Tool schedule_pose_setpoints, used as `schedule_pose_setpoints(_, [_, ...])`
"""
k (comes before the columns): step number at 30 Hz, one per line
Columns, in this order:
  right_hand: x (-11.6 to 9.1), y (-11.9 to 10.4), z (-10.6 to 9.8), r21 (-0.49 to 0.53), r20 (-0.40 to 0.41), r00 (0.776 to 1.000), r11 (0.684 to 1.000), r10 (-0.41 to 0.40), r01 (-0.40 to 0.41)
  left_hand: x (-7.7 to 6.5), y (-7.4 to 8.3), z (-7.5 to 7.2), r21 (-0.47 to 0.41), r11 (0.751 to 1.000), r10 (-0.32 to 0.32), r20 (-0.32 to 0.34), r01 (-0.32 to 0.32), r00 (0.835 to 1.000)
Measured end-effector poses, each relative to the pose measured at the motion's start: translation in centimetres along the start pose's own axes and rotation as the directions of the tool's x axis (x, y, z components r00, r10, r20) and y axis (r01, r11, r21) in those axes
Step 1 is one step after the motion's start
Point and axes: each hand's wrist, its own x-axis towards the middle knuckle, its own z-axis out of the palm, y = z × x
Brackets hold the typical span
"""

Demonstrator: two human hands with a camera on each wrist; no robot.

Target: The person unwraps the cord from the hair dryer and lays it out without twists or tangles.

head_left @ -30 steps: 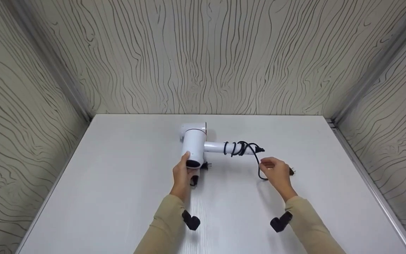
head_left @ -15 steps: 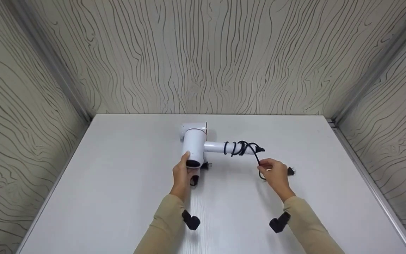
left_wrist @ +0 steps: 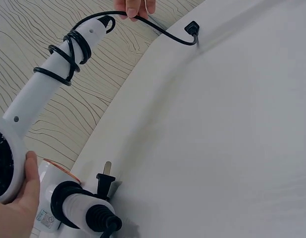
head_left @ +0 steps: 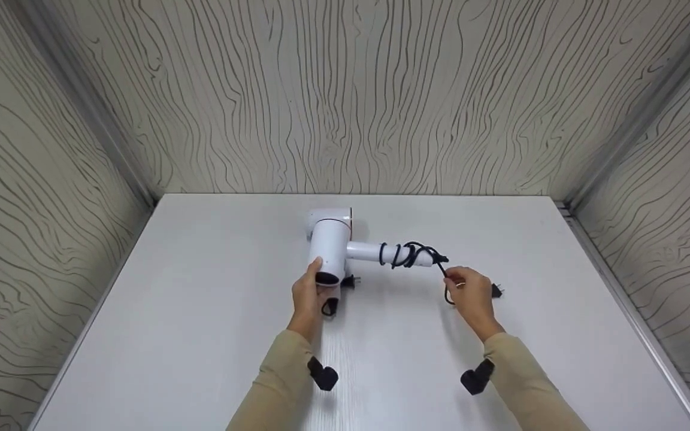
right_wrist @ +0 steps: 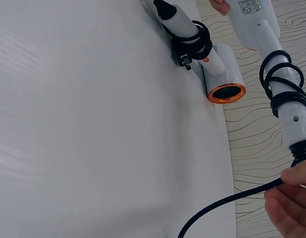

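My left hand (head_left: 306, 298) grips the barrel of a white hair dryer (head_left: 329, 245), held up above the table with its handle pointing right. A black cord (left_wrist: 69, 62) winds in several loops around that handle. Close to the handle's end, my right hand (head_left: 471, 297) pinches the cord between thumb and fingers. From there the cord runs down to its plug (left_wrist: 192, 28), which lies on the table at the right. A second white hair dryer (right_wrist: 225, 67), with an orange ring at one end, rests on the table beneath the first, partly hidden in the head view.
The white table (head_left: 213, 335) carries the second dryer, whose own black cord is bundled on its handle with its plug (left_wrist: 104, 181) sticking out. Wood-grain panels (head_left: 345, 96) stand behind and at both sides. A small black camera (head_left: 323, 374) sits on each sleeve.
Half a second ago my right hand was slightly further left; it has drawn the cord a little to the right. The handle's end has dipped slightly. My left hand stays almost still.
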Motion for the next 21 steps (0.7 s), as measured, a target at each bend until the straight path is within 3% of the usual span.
schedule_pose_setpoints(11, [0.3,0.5,-0.3,-0.024,-0.094,0.993,0.997,-0.073,0.071,0.0,0.0,-0.5,0.019,1.0,0.003,0.066,-0.005,0.998])
schedule_pose_setpoints(21, [1.1,0.8,-0.9,-0.069,-0.107,0.993,0.997,-0.053,0.046,-0.1,-0.1,-0.4,0.051,0.999,0.012,0.04,-0.014,0.999])
